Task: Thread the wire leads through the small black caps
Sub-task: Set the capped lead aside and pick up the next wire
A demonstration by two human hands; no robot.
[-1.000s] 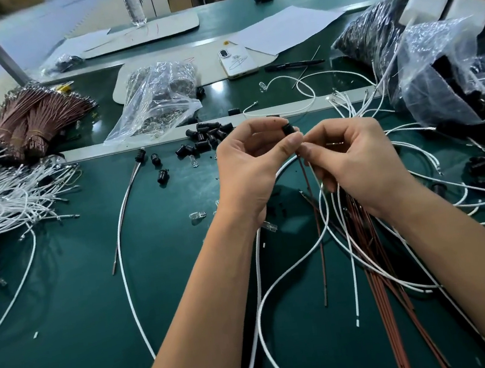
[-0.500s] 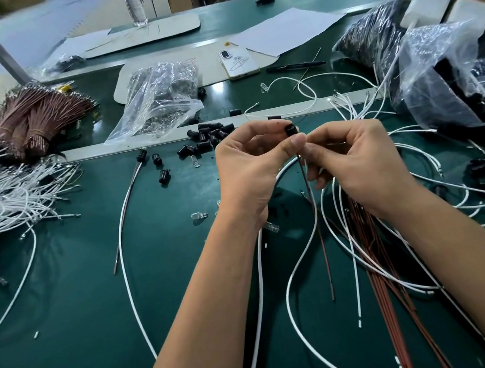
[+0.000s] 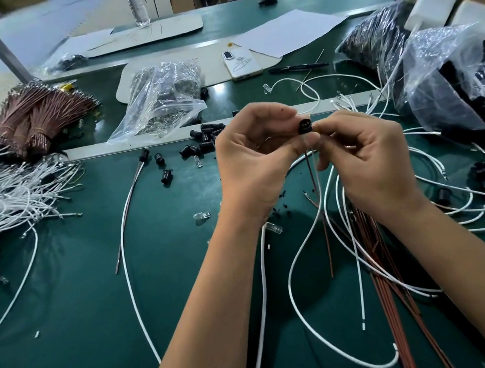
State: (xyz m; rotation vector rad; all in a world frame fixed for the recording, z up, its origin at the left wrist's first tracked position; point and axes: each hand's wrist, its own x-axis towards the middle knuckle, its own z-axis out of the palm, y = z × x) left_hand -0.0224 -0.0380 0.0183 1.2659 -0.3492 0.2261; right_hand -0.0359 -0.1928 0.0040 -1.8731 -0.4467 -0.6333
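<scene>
Right in the middle of the frame, the left hand (image 3: 258, 163) pinches a small black cap (image 3: 304, 126) with thumb and fingers. The right hand (image 3: 367, 156) pinches at the cap too, and a brown wire (image 3: 318, 205) and a white wire (image 3: 312, 236) hang down below it. More black caps (image 3: 204, 141) lie on the green table (image 3: 81, 295). Bundles of brown wires (image 3: 37, 117) sit at the upper left, a clear bag (image 3: 161, 102) and a phone (image 3: 240, 63) farther back.
</scene>
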